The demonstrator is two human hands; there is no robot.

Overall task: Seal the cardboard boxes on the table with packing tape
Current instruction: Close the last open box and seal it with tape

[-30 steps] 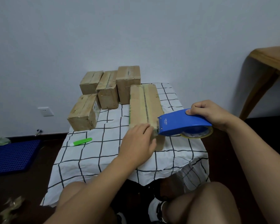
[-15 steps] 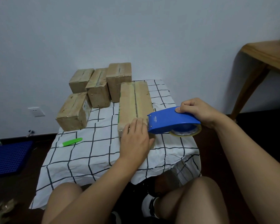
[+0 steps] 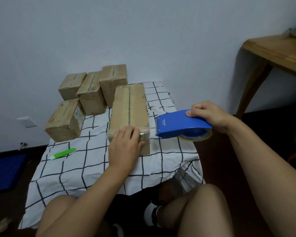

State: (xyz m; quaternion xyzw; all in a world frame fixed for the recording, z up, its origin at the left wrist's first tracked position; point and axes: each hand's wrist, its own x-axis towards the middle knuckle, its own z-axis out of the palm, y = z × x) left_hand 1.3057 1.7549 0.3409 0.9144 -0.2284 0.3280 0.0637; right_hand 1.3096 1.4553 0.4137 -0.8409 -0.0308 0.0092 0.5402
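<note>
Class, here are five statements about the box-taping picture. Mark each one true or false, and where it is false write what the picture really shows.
1. The right hand holds a blue tape dispenser. True.
2. The left hand rests on the near end of the long cardboard box. True.
3. The dispenser is touching the long box. False: it is held off to the box's right, with a gap between them.
4. A green and white pen-like tool lies on the checked tablecloth, left of the long box. True.
5. Only two cardboard boxes are on the table. False: five show, the long box and four smaller boxes behind and to its left.
</note>
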